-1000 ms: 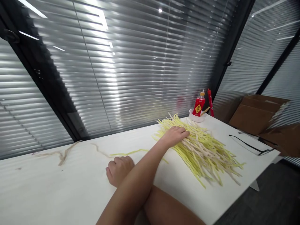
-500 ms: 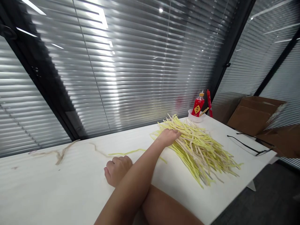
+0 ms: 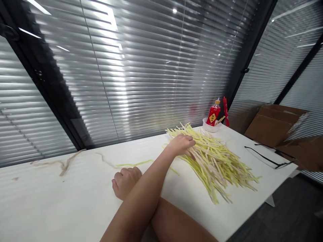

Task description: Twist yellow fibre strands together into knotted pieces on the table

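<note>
My forearms cross, the left one lying over the right. Out to the right, my left hand (image 3: 182,144) curls its fingers and thumb round some strands at the near left part of a wide pile of yellow and beige yarn strands (image 3: 222,158). My right hand (image 3: 127,182) rests on the white table as a closed fist, left of the crossing. Its fingertips are hidden, so I cannot see what it holds, if anything. Just behind that fist, a single yellow yarn strand (image 3: 145,162) runs along the table and passes behind my left forearm. A thin beige strand (image 3: 107,162) joins its left end.
Loose beige strands (image 3: 66,165) lie on the table (image 3: 63,208) at the left. A red-labelled bottle (image 3: 213,113) stands in a white bowl (image 3: 210,127) behind the pile, beside a red stick-like packet (image 3: 225,111). Black glasses (image 3: 275,161) and cardboard boxes (image 3: 272,121) are on the right.
My left hand has lifted slightly and its fingers have closed round strands in the pile. The strands near it have shifted a little. My right fist has stayed in place.
</note>
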A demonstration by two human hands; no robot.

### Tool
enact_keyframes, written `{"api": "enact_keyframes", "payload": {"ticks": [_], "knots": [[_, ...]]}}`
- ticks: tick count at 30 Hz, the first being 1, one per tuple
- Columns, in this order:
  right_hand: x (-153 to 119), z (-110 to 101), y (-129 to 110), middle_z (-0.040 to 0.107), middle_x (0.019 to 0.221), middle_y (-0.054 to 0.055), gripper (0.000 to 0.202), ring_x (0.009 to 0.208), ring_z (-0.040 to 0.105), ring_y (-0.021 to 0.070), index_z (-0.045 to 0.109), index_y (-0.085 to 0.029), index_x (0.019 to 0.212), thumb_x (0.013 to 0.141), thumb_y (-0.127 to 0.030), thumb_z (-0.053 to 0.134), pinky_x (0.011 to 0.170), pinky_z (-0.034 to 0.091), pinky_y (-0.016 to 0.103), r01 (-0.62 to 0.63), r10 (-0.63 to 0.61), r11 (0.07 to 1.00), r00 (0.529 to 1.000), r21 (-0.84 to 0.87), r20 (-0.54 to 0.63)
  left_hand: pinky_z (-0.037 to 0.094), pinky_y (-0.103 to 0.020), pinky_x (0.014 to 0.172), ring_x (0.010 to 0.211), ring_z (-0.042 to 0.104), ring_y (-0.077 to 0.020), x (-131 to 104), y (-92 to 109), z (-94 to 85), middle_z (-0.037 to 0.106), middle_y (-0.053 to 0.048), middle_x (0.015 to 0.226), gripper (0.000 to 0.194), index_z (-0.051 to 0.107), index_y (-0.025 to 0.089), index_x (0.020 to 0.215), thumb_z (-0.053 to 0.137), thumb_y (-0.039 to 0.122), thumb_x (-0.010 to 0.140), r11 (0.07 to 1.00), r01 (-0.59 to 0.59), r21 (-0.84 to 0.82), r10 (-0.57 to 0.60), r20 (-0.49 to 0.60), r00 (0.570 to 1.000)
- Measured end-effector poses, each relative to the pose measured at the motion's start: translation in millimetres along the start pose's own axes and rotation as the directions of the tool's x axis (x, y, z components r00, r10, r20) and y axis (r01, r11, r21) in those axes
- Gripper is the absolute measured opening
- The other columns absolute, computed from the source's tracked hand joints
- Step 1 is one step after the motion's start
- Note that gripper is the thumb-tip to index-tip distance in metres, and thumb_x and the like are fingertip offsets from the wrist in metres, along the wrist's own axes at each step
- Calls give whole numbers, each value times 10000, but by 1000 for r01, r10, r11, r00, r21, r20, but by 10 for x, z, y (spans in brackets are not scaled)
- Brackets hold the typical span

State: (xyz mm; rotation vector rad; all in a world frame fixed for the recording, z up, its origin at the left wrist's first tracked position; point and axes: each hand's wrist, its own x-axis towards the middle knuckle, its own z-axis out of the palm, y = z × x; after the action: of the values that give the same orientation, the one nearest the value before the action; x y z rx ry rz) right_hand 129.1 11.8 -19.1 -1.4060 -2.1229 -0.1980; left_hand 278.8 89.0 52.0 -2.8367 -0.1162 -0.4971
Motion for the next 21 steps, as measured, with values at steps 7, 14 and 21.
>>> {"api": "enact_keyframes", "payload": {"ticks": [7, 14, 21], "knots": [[-1, -47, -13, 597, 688, 8, 147, 621, 552, 160, 584, -168, 701, 782, -282, 538, 539, 291, 301, -13, 13, 1000, 999, 1, 30, 312, -345, 697, 804, 552, -207, -66, -24, -97, 640, -84, 838, 178, 602, 184, 923, 523, 278, 794, 993, 108, 41, -103, -95, 990], [13, -69, -19, 608, 700, 17, 155, 633, 565, 169, 610, -162, 729, 783, -291, 543, 544, 301, 309, -17, 16, 1000, 997, 6, 69, 268, -410, 806, 783, 505, -219, -21, 121, -48, 656, -74, 726, 255, 631, 205, 899, 548, 128, 671, 997, 44, 69, -38, -83, 996], [25, -99, -23, 614, 712, 19, 157, 651, 580, 173, 610, -157, 737, 788, -286, 536, 558, 329, 315, -15, 15, 1000, 994, 1, 104, 302, -356, 782, 791, 548, -183, 9, 112, 50, 656, -50, 772, 287, 641, 251, 948, 499, 78, 768, 1000, -27, 11, 28, -74, 997]]}}
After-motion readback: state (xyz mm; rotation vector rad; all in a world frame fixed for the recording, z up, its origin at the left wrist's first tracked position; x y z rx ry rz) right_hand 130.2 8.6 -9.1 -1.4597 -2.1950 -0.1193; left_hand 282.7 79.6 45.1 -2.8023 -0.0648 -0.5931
